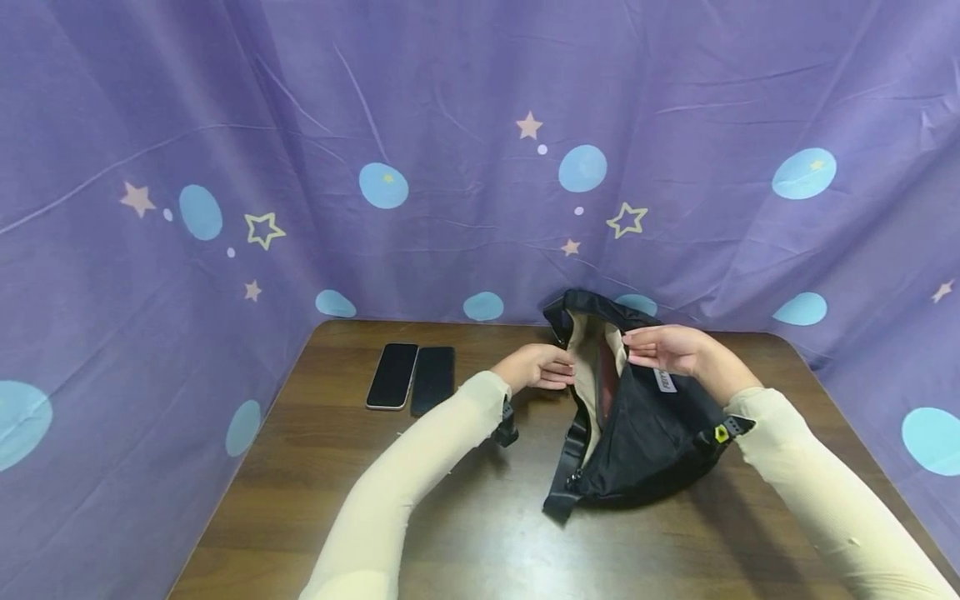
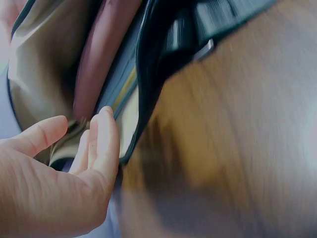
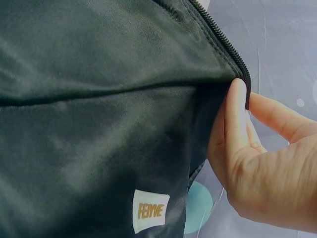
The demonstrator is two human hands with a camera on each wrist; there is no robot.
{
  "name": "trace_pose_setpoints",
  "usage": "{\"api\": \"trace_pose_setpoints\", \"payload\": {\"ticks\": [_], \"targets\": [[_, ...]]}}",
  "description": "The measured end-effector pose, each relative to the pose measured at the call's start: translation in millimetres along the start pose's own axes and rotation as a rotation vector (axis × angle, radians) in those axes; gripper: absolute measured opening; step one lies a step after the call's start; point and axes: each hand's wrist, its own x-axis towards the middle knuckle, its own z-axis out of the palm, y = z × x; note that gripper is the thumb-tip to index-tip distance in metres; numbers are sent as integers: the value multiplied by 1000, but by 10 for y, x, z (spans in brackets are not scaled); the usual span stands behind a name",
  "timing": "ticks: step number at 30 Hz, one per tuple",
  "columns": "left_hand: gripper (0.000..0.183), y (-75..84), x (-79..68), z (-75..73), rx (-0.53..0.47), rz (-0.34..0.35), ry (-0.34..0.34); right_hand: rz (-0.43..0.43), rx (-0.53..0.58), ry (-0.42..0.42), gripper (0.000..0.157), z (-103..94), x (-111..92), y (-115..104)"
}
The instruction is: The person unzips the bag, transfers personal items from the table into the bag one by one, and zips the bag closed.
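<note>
A black bag [image 1: 652, 433] with a beige lining stands tilted on the table, its zip opening spread toward the left. My right hand [image 1: 667, 348] pinches the zipped edge of that opening; in the right wrist view the thumb and fingers of this hand [image 3: 262, 148] lie on either side of the edge. At the opposite edge is my left hand [image 1: 536, 367], thumb apart from its extended fingers. The left wrist view has this hand [image 2: 74, 168] at the mouth, with no object visible in its grasp. A dull red item [image 2: 106, 54] shows inside the bag, partly hidden.
Two dark-screened phones, a left one [image 1: 393, 377] and a right one [image 1: 433, 380], lie side by side on the wooden table [image 1: 300, 500]. Behind the table hangs a purple curtain [image 1: 465, 100]. A black strap [image 1: 564, 479] trails at the bag's near end.
</note>
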Motion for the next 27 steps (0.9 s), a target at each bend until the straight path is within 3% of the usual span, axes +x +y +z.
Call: {"api": "trace_pose_setpoints", "payload": {"ticks": [12, 18, 27], "targets": [[46, 213, -496, -702, 83, 9, 216, 5, -9, -19, 29, -11, -18, 2], [57, 233, -781, -1080, 135, 3, 239, 3, -29, -12, 29, -2, -25, 3], [63, 166, -1048, -1651, 144, -24, 270, 16, -50, -8, 25, -34, 12, 19]]}}
